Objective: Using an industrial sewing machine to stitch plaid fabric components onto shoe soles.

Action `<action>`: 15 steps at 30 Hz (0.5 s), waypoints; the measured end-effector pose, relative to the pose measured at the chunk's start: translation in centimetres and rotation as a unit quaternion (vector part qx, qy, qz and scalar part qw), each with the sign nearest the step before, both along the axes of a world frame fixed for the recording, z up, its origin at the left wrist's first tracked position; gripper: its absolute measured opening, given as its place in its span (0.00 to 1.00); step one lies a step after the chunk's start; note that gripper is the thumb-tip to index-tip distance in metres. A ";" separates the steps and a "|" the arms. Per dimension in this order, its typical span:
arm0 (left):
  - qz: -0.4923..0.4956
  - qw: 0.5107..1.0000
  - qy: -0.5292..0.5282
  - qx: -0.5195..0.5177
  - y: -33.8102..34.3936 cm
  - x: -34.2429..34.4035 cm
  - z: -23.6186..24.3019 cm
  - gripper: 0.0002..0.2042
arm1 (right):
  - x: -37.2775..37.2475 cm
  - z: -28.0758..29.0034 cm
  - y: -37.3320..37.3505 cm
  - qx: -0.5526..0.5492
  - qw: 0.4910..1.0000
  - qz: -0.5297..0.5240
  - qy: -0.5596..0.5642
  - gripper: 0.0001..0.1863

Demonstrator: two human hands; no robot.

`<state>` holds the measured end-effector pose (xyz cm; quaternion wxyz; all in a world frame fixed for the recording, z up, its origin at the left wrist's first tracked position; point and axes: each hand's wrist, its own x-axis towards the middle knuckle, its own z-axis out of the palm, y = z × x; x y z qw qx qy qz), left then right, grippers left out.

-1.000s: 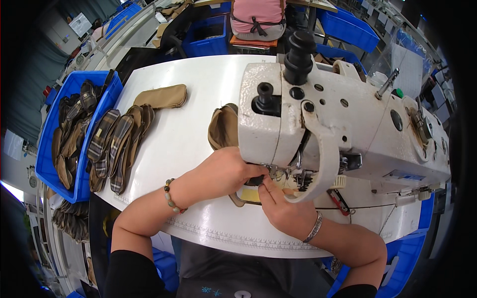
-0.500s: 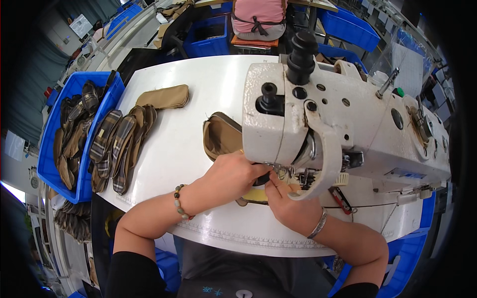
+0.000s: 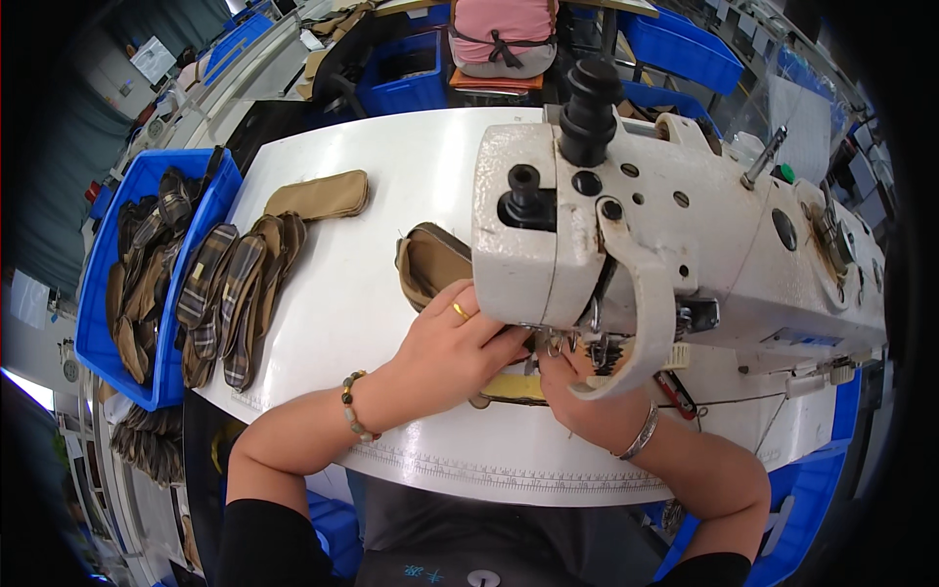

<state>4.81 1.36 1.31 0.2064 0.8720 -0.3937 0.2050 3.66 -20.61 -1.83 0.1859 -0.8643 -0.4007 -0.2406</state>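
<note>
Since half a second ago the left hand [image 3: 440, 357] has flattened and reached farther under the machine head, bringing a gold ring [image 3: 461, 310] into view; the right hand [image 3: 592, 406] has drawn slightly right, and more of a yellow piece [image 3: 516, 388] shows between them.

The brown pouch [image 3: 435, 264] lies on the white table [image 3: 381, 245], left of the sewing machine [image 3: 729, 235], its near edge under the left fingers. Those fingers are partly bent, tips hidden by the machine head; the right fingers are curled near the needle area behind the white guard. What either hand grips cannot be told. Whether the yellow piece joins the pouch is hidden.

Right of the right hand lies a red-and-black tool [image 3: 676, 393]. A printed ruler scale [image 3: 509, 474] follows the table's near edge, its figures too small to read. The machine's right part bears a blue plate [image 3: 802, 337], its marking illegible.

Farther left lie a closed brown pouch [image 3: 318, 196] and plaid pieces [image 3: 243, 303], one with a small pale label [image 3: 199, 267], beside a filled blue bin [image 3: 95, 313]. Nearest, blue lettering [image 3: 424, 571] marks the dark apron [image 3: 421, 523].
</note>
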 end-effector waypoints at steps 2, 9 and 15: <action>0.027 0.998 -0.006 0.054 0.1 -1.2 1.2 0.17 | 0.5 -0.7 -0.3 0.023 0.999 -0.004 0.046 0.07; -0.046 0.991 -0.034 0.123 1.9 0.6 -0.8 0.17 | 1.2 -1.4 0.3 0.053 0.994 -0.019 0.098 0.04; -0.021 0.997 0.071 -0.028 1.1 1.3 -1.0 0.16 | 1.3 -1.5 0.0 0.008 0.989 -0.026 0.147 0.05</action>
